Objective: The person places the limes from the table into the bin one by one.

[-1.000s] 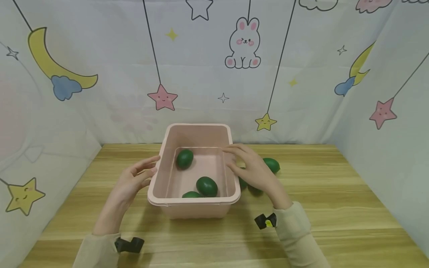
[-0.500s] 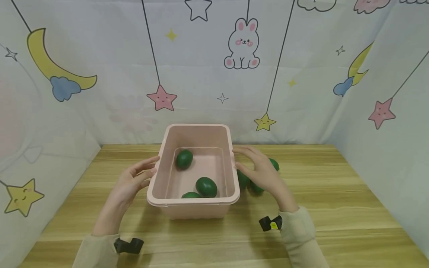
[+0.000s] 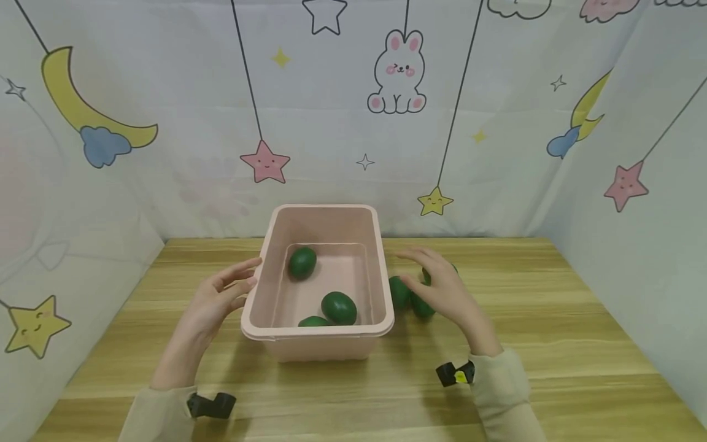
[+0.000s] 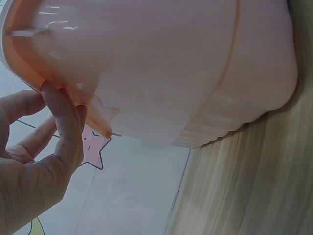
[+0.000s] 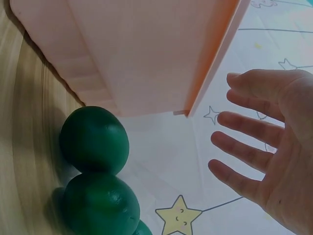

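A pink plastic bin [image 3: 317, 350] stands on the table with several dark green, glossy egg-shaped things [image 3: 339, 308] inside. At its left side is my left hand [image 3: 221, 301], fingertips touching the outer rim, which the left wrist view shows from below. My right hand [image 3: 442, 285] hovers off the bin's right side with spread, gently bent fingers and nothing in them. Below that hand, more of the green egg-shaped things [image 5: 94, 140] lie on the table beside the bin. The right hand partly hides them in the head view.
The wood-grain table [image 3: 342, 405] runs back to a white curtain [image 3: 331, 123] printed with stars, moons and a rabbit. More curtain hangs along both sides. A small black device [image 3: 212, 405] sits at the left wrist, another [image 3: 455, 373] at the right.
My right hand has moved off the bin's right rim, rightward over the green egg-shaped things outside, showing more of the nearer ones. The left hand and the bin have stayed in place.
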Motion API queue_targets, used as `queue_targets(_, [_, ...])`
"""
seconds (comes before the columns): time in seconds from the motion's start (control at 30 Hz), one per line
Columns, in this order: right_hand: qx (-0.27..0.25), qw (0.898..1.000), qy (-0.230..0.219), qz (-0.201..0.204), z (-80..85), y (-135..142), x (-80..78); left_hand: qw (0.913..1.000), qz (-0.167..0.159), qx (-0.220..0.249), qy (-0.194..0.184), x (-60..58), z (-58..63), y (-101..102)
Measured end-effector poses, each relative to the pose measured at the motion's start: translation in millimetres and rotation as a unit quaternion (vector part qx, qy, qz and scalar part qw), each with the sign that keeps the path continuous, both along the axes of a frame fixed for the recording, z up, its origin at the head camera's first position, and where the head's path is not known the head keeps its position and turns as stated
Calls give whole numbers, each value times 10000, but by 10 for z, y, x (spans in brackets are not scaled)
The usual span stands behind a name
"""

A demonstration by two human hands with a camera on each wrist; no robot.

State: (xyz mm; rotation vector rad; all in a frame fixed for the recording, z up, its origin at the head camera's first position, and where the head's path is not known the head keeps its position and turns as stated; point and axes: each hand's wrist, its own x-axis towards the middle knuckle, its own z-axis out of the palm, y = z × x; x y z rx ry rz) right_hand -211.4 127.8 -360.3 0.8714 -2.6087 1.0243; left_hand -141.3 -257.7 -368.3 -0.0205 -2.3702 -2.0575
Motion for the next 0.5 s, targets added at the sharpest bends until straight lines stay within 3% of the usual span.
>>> queue_targets(0.5, [123,9994,-171,-261,-195,119,5,10000,7,-28,-66,-6,6,5])
